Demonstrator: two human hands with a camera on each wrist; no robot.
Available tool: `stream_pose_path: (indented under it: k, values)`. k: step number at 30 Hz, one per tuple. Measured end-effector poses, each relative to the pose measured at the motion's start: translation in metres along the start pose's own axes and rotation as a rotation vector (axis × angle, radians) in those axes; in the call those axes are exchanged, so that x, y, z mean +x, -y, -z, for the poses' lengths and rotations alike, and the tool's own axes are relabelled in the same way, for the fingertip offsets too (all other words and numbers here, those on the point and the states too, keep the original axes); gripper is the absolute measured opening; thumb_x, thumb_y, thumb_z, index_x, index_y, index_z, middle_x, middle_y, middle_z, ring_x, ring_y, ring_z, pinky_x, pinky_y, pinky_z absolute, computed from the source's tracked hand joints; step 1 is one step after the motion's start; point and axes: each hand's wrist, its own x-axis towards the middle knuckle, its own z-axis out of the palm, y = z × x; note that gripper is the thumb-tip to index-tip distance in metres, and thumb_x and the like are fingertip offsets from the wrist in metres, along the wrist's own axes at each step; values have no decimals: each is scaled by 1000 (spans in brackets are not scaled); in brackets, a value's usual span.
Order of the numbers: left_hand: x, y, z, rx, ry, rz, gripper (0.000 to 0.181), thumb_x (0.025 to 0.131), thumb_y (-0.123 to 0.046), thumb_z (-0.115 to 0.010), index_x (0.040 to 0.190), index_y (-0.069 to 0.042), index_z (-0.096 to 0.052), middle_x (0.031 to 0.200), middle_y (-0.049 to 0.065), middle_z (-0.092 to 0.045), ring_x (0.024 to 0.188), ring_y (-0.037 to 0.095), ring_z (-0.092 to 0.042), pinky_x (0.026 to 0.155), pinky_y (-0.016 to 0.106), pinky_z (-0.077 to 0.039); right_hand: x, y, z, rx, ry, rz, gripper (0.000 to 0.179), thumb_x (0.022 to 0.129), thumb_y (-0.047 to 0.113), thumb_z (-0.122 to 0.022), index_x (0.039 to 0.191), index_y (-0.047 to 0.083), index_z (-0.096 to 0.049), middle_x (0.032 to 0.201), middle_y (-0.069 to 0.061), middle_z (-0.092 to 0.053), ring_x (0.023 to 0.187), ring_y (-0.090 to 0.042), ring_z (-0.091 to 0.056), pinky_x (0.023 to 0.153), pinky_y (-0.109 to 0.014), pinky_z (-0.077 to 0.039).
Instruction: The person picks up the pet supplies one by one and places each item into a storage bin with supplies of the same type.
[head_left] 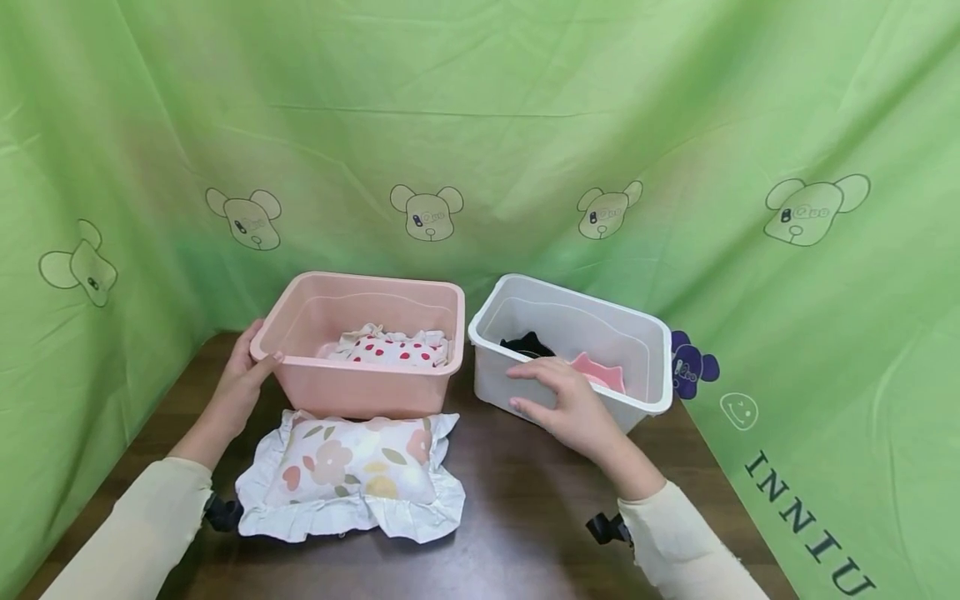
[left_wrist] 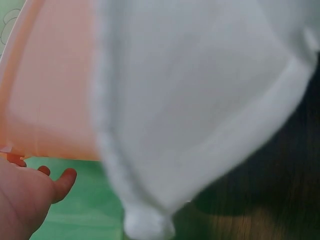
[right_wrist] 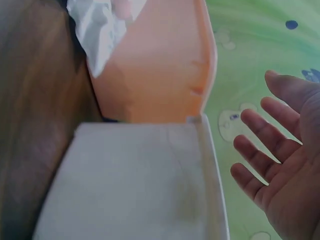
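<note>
My left hand point(head_left: 238, 382) holds the pink plastic bin point(head_left: 360, 387) at its front left corner, thumb by the rim. Inside that bin lies a small white ruffled pillow with red dots point(head_left: 396, 348). Directly in front, a floral pillow point(head_left: 352, 467) with a white frill lies on the table. Its frill fills much of the left wrist view, blurred. My right hand point(head_left: 566, 404) is over the front rim of the white bin point(head_left: 491, 375), fingers spread and holding nothing. A black item point(head_left: 528, 344) and a pink item with pointed edges point(head_left: 600, 372) lie in that bin, partly hidden.
Both bins stand side by side at the back of the dark wooden table point(head_left: 517, 533), with a narrow gap between them. A green cloth point(head_left: 517, 142) printed with bear heads hangs behind and along both sides.
</note>
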Motion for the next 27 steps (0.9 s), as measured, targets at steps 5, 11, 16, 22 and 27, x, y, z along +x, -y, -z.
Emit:
stream_pose_path:
  k: [5, 11, 16, 22, 27]
  values:
    - [-1, 1, 0, 10, -2, 6, 76, 108, -13, -49, 165, -8, 1, 169, 25, -7, 154, 39, -11, 111, 6, -25, -11, 6, -17, 5, 15, 38, 38, 84, 20, -85, 120, 15, -74, 120, 3, -71, 118, -18, -63, 104, -34, -48]
    - [-2, 1, 1, 29, -14, 11, 75, 108, -14, -49, 165, -8, 0, 169, 24, -7, 153, 39, -13, 110, 5, -26, -22, 13, -37, 26, 65, 54, 39, 84, 25, -86, 120, 15, -74, 119, 6, -72, 116, -17, -63, 100, -38, -51]
    - [-1, 0, 1, 40, -14, 5, 76, 108, -14, -49, 165, -8, 1, 169, 25, -7, 153, 40, -13, 109, 4, -26, -32, 16, -54, 53, 99, 41, 40, 84, 27, -86, 120, 18, -74, 118, 9, -72, 115, -15, -63, 99, -38, -51]
    - [-1, -1, 0, 23, -6, 2, 76, 108, -14, -50, 165, -8, 1, 169, 24, -6, 154, 38, -11, 112, 6, -24, -43, 20, -72, 87, 153, 6, 45, 80, 30, -89, 121, 17, -74, 116, 8, -73, 112, -14, -63, 96, -37, -52]
    - [-1, 0, 0, 22, 3, -11, 76, 108, -16, -50, 165, -8, 0, 169, 25, -6, 155, 39, -11, 112, 6, -24, -50, 25, -87, 85, 236, -42, 50, 79, 33, -89, 123, 16, -73, 116, 7, -72, 111, -12, -61, 97, -36, -52]
